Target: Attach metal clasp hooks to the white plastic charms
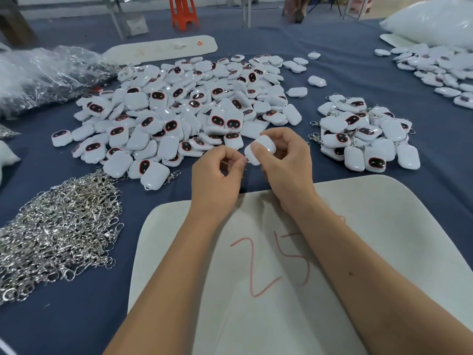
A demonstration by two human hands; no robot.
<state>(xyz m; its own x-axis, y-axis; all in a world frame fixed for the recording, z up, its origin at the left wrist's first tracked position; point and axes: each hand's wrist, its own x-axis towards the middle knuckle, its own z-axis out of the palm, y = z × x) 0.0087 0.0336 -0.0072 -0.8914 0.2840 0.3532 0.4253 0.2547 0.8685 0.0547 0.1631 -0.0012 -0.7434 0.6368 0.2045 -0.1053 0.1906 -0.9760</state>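
Both forearms are bare from the bottom edge of the view to the wrists, with no sleeve, watch or ring showing. The left hand (217, 180) and right hand (284, 162) wear no gloves; the fingers (256, 147) have short, unpainted nails.

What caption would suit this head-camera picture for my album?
Right hand grips a white charm beside the left hand, between heaped charms and clasp hooks.

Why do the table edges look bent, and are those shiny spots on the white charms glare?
Head view: wide-angle lens bows the table toward the edges; yes, overhead light leaves glare on the charm pile; the charm in the right hand looks slightly soft.
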